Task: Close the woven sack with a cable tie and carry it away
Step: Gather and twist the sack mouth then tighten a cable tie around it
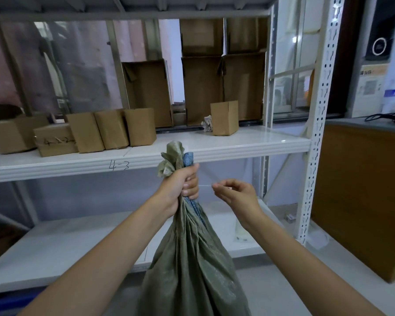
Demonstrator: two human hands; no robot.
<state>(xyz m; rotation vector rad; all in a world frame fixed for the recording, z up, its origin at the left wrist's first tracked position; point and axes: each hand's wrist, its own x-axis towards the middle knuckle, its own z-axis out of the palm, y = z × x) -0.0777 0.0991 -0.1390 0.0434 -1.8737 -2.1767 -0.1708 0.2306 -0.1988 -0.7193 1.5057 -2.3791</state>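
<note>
A grey-green woven sack (187, 258) with a blue stripe stands on the floor in front of me, its mouth gathered into a bunch. My left hand (180, 185) grips the gathered neck, and the frilled top sticks out above my fist. My right hand (235, 192) is just to the right of the neck, thumb and fingers pinching the end of a thin pale cable tie (205, 185). The tie runs as a faint line from the neck to my fingers. Where the tie wraps the neck is hidden by my left hand.
A white metal shelf rack (237, 147) marked "4-3" stands right behind the sack, with several cardboard boxes (114, 130) on it. The rack's perforated upright (317, 137) is at the right, beside a brown wooden cabinet (363, 201). Grey floor lies below.
</note>
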